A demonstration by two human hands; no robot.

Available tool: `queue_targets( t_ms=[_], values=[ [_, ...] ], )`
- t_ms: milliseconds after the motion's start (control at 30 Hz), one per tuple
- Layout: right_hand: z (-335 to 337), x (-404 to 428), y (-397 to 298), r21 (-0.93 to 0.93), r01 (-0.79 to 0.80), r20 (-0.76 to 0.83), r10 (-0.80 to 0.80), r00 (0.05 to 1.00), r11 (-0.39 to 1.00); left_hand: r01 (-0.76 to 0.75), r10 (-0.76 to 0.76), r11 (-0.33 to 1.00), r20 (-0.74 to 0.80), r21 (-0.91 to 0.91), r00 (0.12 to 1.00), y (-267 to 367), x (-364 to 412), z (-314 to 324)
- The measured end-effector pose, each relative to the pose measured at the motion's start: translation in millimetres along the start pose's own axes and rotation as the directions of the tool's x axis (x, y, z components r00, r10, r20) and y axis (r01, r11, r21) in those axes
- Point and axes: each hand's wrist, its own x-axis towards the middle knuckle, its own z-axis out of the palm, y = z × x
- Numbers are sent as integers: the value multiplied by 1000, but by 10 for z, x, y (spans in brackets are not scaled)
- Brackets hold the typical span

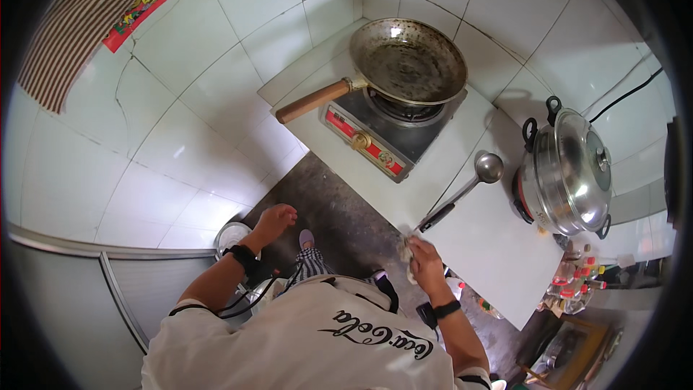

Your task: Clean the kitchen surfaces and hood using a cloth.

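My right hand (425, 260) grips a crumpled, light-coloured cloth (406, 257) beside the counter's front edge, close to the black handle end of a metal ladle (489, 168). My left hand (273, 222) hangs over the floor at the left, with bent fingers and nothing seen in it. Beyond both hands, a worn metal wok (411, 67) rests on a single-burner gas stove (400, 135). Its wooden handle (314, 100) points left, past the stove's edge. The ladle lies on the white counter (492, 244), its bowl facing up.
A lidded steel steamer pot (568, 173) stands on the counter at the right, near the tiled wall. Several plastic bottles (568, 281) are grouped beyond the counter's right end. A striped cloth (97, 21) hangs at upper left. A round container (233, 235) sits low beside my left forearm.
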Motion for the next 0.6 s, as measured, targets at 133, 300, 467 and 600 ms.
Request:
queue_targets(
  t_ms=[133, 300, 467, 600],
  values=[
    [557, 709, -22, -95, -142, -229, 117, 966, 985, -133, 149, 980, -104, 151, 983, 51, 223, -597],
    [1520, 1221, 226, -584, -76, -89, 29, 996, 808, -287, 459, 824, -279, 488, 844, 461, 271, -1713],
    [1896, 2019, -397, -671, 76, 122, 8, 993, 737, -233, 770, 491, -293, 839, 566, 870, 160, -2791],
    [2198, 2484, -527, -729, 104, 150, 10, 989, 677, -93, 860, 334, -263, 938, 438, 1102, 48, -3398]
  ],
)
